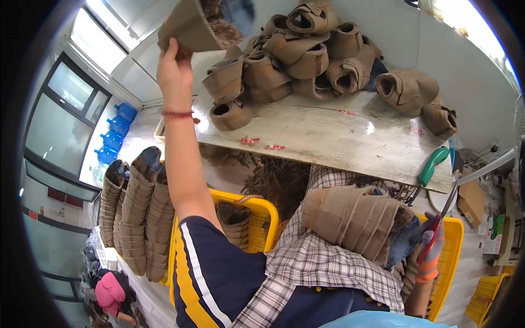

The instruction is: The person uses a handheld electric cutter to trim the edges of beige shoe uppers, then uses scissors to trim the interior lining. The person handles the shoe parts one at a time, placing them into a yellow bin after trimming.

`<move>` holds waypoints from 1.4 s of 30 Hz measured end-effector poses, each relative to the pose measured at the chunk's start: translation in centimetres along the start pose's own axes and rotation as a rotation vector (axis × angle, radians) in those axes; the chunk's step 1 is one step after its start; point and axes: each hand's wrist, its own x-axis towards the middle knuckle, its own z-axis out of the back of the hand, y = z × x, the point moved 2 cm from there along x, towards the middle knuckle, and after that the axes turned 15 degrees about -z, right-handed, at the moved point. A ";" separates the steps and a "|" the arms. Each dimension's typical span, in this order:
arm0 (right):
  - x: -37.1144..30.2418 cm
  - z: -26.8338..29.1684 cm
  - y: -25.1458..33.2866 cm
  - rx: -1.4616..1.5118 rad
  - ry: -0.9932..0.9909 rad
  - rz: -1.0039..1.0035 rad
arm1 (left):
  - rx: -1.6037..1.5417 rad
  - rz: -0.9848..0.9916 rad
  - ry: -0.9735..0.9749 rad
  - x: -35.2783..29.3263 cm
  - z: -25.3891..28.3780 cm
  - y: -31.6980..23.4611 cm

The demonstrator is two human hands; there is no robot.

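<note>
My left hand (176, 79), bare, with a red cord at the wrist, is raised over the left end of the table. Its fingers are closed on the edge of a brown boot upper (188, 27) with a furry lining, partly cut off by the frame's top. My right hand (436, 243), in a grey and orange glove, grips scissors (431, 238) by their red handles, blades pointing up. Across my lap, over a checked apron (328, 262), lies a nested stack of boot uppers (350, 218), its furry end close to the right hand.
More boot uppers (273, 68) are heaped on the worn table (328, 131). A green-handled tool (433, 165) is at its right end. Yellow baskets (268, 210) flank me, and tall nested stacks (136, 213) stand left. A person in pink (111, 292) is at lower left.
</note>
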 end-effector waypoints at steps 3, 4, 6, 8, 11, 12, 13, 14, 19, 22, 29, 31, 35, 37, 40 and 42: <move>1.8 -0.6 2.9 -0.114 0.096 0.035 | -0.175 0.358 -0.223 -7.8 -0.5 -2.2; 2.2 -0.9 4.3 -0.192 0.111 0.069 | -0.162 0.452 -0.284 -11.2 -1.0 -3.2; 2.5 -2.3 8.2 -0.453 0.108 0.243 | -0.085 0.622 -0.394 -17.6 -1.6 -3.8; 2.2 -4.7 11.7 -0.713 0.077 0.461 | -0.267 0.861 -0.387 -24.0 -0.7 -2.9; 2.8 -7.2 13.6 -1.019 0.050 0.770 | -0.380 1.092 -0.429 -30.6 -1.9 -2.2; 3.3 -7.6 13.1 -1.111 0.030 0.764 | -0.382 1.113 -0.455 -32.1 -2.2 -2.1; 3.9 -7.9 12.4 -1.171 0.052 0.751 | -0.418 1.146 -0.476 -33.2 -2.2 -2.1; 4.5 -8.3 12.0 -1.225 0.076 0.754 | -0.452 1.162 -0.498 -34.0 -2.2 -2.2; 5.0 -10.6 10.5 -1.433 0.131 0.647 | -0.396 1.171 -0.514 -35.7 -2.5 -2.6; 5.0 -11.8 10.2 -1.509 0.136 0.707 | -0.397 1.150 -0.518 -35.9 -2.7 -2.8; 5.3 -13.0 9.9 -1.521 0.134 0.737 | -0.387 1.129 -0.491 -36.2 -2.9 -2.5; 5.4 -13.3 10.1 -1.531 0.141 0.766 | -0.369 1.121 -0.490 -36.2 -3.0 -2.6; 5.4 -13.9 10.4 -1.567 0.153 0.745 | -0.372 1.112 -0.455 -36.2 -3.1 -2.6; 5.5 -14.1 10.4 -1.557 0.154 0.766 | -0.371 1.110 -0.452 -36.2 -3.1 -2.7; 5.5 -14.3 10.7 -1.565 0.148 0.770 | -0.363 1.110 -0.423 -36.1 -3.3 -2.8; 5.6 -14.4 10.8 -1.571 0.146 0.774 | -0.397 1.095 -0.433 -36.2 -3.0 -2.8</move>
